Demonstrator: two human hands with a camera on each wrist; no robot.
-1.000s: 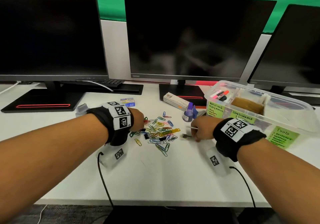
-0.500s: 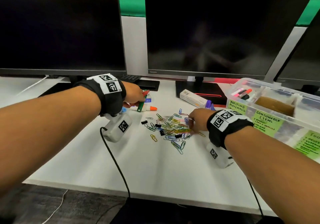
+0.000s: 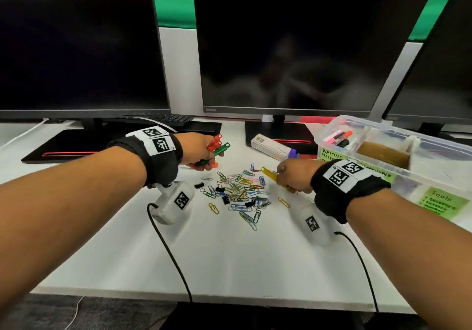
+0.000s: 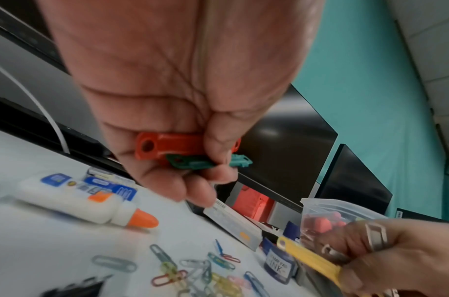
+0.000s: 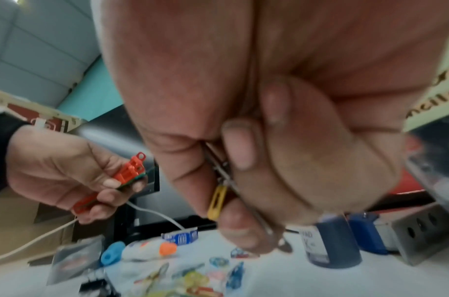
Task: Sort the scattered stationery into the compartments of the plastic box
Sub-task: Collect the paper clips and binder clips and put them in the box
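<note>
My left hand (image 3: 201,150) is raised over the desk and grips a red plastic strip (image 3: 214,142) and a green one (image 3: 217,152); both show between its curled fingers in the left wrist view, red strip (image 4: 167,145), green strip (image 4: 193,163). To the right, my right hand (image 3: 291,176) pinches a yellow plastic strip (image 3: 269,173) together with thin metal pieces (image 5: 218,162). Between the hands lies a heap of coloured paper clips (image 3: 240,191) with a few black binder clips (image 3: 220,189). The clear plastic box (image 3: 383,135) with green labels stands at the right.
A white glue bottle (image 4: 76,201) with an orange cap lies behind the left hand, beside a blue staple box (image 4: 109,186). A long white carton (image 3: 270,147) and a blue ink bottle (image 3: 293,153) sit before the middle monitor (image 3: 301,48). Markers (image 3: 339,136) lie in the box's left compartment.
My left hand lifted off the desk with the red and green strips. My right hand rose from the clips holding the yellow strip. The head view shifted left.
</note>
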